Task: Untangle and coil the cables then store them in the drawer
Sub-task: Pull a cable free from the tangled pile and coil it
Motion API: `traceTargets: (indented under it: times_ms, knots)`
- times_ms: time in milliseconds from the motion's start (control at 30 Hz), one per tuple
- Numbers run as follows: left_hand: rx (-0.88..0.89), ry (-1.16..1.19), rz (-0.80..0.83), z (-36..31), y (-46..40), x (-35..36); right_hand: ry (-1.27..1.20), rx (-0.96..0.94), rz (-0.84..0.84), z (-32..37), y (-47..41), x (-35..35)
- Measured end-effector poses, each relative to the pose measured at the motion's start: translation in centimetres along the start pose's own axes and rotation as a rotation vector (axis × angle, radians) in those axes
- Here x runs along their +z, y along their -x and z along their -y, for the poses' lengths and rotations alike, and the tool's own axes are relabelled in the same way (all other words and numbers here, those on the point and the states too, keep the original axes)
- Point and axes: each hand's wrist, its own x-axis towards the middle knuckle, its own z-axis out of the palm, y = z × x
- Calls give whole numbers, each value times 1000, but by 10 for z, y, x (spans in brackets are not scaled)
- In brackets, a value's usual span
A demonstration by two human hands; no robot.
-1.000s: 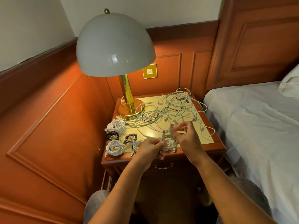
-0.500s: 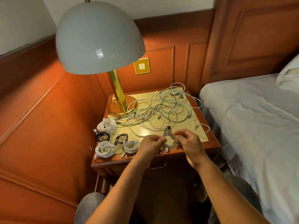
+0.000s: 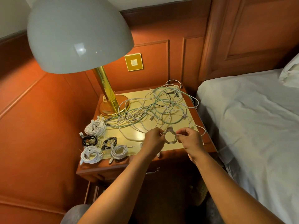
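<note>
Head view: left hand (image 3: 153, 140) and right hand (image 3: 189, 139) fingers pinch a round white cable coil (image 3: 170, 136).

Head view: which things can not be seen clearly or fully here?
- Drawer: only its handle shows; the arms and shadow hide the front.
- Coil between left hand and right hand: plug type too small to tell; fingers cover its sides.
- Tangle: number of cables cannot be counted, strands overlap.
- Lamp: shade top cut by the upper edge.
</note>
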Motion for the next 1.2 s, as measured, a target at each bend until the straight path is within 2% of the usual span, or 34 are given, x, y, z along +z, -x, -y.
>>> traceTargets:
  times_ms: [167, 300, 433, 700, 833, 1000, 1200]
  knots:
    - [8, -244, 59, 10, -15, 10, 75, 29, -5, -17, -9, 4]
    - [37, -450, 99, 16, -20, 14, 54, 137, 73, -19, -9, 6]
    - [44, -530, 116, 19, -21, 17, 64, 162, 118, -13, -5, 4]
    - [62, -564, 116, 21, -17, 14, 105, 142, 156, -11, -4, 2]
    - [76, -470, 92, 25, -16, 14, 303, 31, 118, -14, -8, 0]
    - [135, -346, -19, 28, -22, 4, 341, -65, 64, -6, -15, -2]
    - [161, -355, -162, 26, -43, -11, 395, -140, -73, 15, -48, -11]
